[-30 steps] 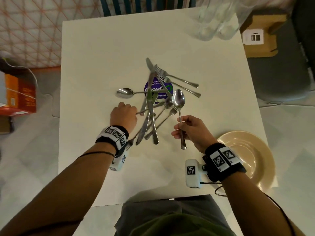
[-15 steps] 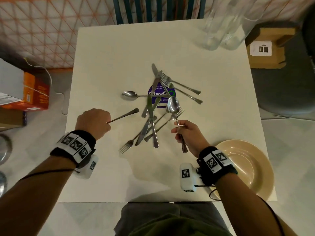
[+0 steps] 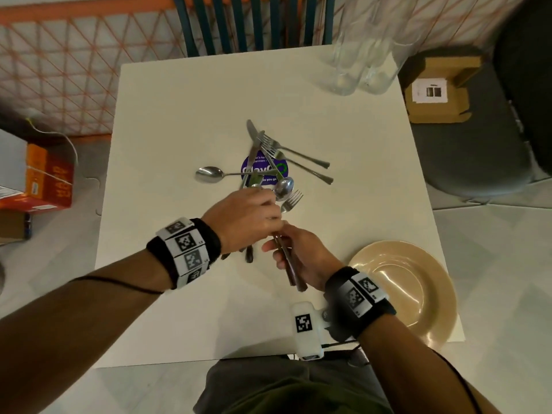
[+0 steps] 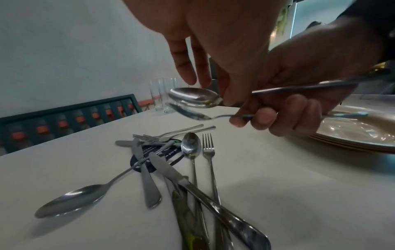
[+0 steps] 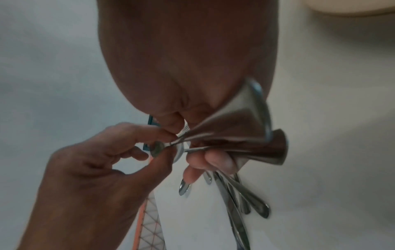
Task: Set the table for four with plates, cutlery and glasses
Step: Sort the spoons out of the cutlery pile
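I see my left hand point(image 3: 245, 219) reaching across from the left, raised above the bench point(image 3: 179, 115), thumb and forefinger pinching the neck of a spoon point(image 4: 193, 96) while its other fingers point(image 4: 183, 67) hang straight; my right hand point(image 3: 298, 255) meets it just beside, fingers curled round two handles point(image 3: 291, 270), so both hands grip that same cutlery, the spoon and what looks like a fork point(image 4: 190, 113) under it, though the blur leaves me unsure; on the floor at far left sits an orange box point(image 3: 49, 180); on the bench under the left hand lies the cutlery pile point(image 3: 263, 162), knives, forks and spoons crossed over a round purple sticker point(image 3: 263, 170), with one spoon point(image 3: 209, 174) pointing left and two forks point(image 3: 298, 158) with handles to the right; a fork point(image 3: 291, 200) and a spoon bowl point(image 3: 283, 186) show just past my knuckles; a dark slatted chair back point(image 3: 254, 25) stands at the far edge; clear glasses point(image 3: 358, 64) cluster at the far right corner, well apart from the pile; the beige plates point(image 3: 430, 294), stacked in the left wrist view, rest at the near right corner beside my right wrist; a cardboard box point(image 3: 436, 91) rests on a grey seat point(image 3: 478, 162) further right.
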A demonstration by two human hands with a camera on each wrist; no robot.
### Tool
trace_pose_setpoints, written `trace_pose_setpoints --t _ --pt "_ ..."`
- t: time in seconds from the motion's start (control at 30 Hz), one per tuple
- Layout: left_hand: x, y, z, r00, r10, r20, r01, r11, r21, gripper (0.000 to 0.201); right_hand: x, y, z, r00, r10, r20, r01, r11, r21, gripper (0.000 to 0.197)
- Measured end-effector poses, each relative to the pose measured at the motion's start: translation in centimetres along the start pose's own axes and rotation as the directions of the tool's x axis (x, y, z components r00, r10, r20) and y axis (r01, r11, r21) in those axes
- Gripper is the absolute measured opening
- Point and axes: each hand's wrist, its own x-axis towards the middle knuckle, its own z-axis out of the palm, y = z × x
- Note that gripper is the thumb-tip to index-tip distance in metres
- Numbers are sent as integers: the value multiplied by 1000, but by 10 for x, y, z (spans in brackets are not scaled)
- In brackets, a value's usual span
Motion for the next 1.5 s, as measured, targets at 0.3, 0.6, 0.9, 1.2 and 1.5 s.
trace_pose_setpoints --t 0.3,0.6,0.9,1.2,1.5 --pt "14 19 22 991 -26 -132 18 998 -64 32 -8 19 -28 993 -111 -45 111 994 0 32" --pt "22 27 56 532 -809 249 803 389 -451 17 -6 24 -54 969 -151 -194 143 988 -56 31" --pt "49 15 82 466 -789 400 884 435 -172 17 -1 17 -75 967 -147 -210 145 989 -26 26" --pt "47 6 83 375 -835 402 892 208 -401 12 15 6 -72 956 -131 -262 112 990 -87 31" --pt "39 3 50 261 -942 210 537 -39 -842 15 29 -10 -46 954 -172 -243 141 980 -140 30"
